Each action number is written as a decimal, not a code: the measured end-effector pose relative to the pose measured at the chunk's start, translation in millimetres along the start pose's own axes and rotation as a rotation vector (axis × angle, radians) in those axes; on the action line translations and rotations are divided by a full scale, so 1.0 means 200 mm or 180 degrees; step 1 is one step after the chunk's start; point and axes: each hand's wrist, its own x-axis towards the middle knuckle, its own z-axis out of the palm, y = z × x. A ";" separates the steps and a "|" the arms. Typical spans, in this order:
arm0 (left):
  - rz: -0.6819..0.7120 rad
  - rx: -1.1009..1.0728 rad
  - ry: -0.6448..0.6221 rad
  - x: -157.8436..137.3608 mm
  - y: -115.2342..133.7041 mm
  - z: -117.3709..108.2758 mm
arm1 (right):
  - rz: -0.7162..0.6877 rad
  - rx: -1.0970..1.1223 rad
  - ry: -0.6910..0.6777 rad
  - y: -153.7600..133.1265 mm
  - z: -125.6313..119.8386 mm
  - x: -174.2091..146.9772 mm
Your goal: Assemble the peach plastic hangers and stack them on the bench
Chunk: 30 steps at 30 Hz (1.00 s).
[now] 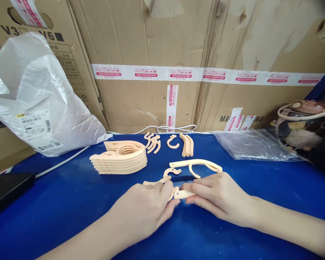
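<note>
Both hands are low over a blue tabletop point(78, 213), close together. My right hand point(219, 195) pinches a beige plastic hanger arm point(184, 194) between thumb and fingers. My left hand point(148, 206) is closed on the other end of the same hanger piece, its fingers hiding most of it. Just beyond my hands lies a loose hanger hook point(171, 172), with another beige strip point(151, 182) showing behind my left knuckles. A curved hanger part point(192, 163) with a ring-like piece lies behind my right hand, touching or nearly touching its fingers.
At the back left is a stack of folded hangers point(119, 162). Several small hooks point(153, 142), a single hook point(173, 142) and curved arms point(187, 145) lie beside it. A white bag point(38, 97), clear plastic bag point(254, 144), black device point(9, 191) and cardboard boxes point(146, 39) surround them.
</note>
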 end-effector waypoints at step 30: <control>-0.0337 -0.1076 -0.0219 -0.01 -0.02 -0.02 | -0.0028 0.0132 -0.0319 0.02 -0.02 0.01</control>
